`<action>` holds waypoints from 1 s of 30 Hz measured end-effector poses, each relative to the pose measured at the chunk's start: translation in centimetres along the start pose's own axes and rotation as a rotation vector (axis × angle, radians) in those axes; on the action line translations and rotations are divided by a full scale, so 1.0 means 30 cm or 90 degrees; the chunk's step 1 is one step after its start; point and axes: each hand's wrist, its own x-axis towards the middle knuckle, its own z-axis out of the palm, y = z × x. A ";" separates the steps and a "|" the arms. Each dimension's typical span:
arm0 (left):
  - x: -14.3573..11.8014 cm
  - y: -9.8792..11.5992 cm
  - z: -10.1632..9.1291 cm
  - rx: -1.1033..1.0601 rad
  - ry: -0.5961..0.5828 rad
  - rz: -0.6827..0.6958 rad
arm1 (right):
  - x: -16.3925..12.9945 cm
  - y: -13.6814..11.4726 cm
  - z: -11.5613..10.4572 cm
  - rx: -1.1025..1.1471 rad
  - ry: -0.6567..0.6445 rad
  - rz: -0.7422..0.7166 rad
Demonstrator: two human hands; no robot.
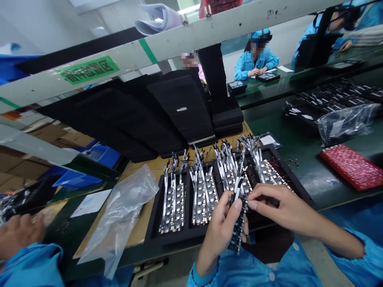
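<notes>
A narrow dark circuit board strip (238,233) with a flat ribbon cable at its upper end is gripped in my left hand (220,225), the thumb lying across its face. My right hand (278,205) meets the board's upper right edge, thumb and forefinger pinched together; whatever sits between those fingertips is too small to make out. Just beyond both hands stands a black foam tray (187,235). In its compartments lie several rows of circuit boards (176,207), their white-and-black ribbon cables (167,183) sticking up at the far side.
Left of the tray lies a clear plastic bag (119,215); a co-worker's hand (22,233) rests farther left. Black foam sheets (182,103) stack behind, under a shelf rail (233,28). Right are a red bubble-wrap pack (353,165) and another cable-filled tray (302,115).
</notes>
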 end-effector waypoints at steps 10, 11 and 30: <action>0.000 0.013 0.005 0.021 0.014 -0.011 | -0.003 -0.015 0.008 -0.002 -0.012 -0.004; -0.001 0.015 0.005 0.018 0.010 -0.010 | -0.003 -0.013 0.008 0.002 -0.015 0.000; -0.002 0.032 0.009 0.064 -0.013 0.025 | 0.005 -0.016 0.023 0.070 -0.030 0.011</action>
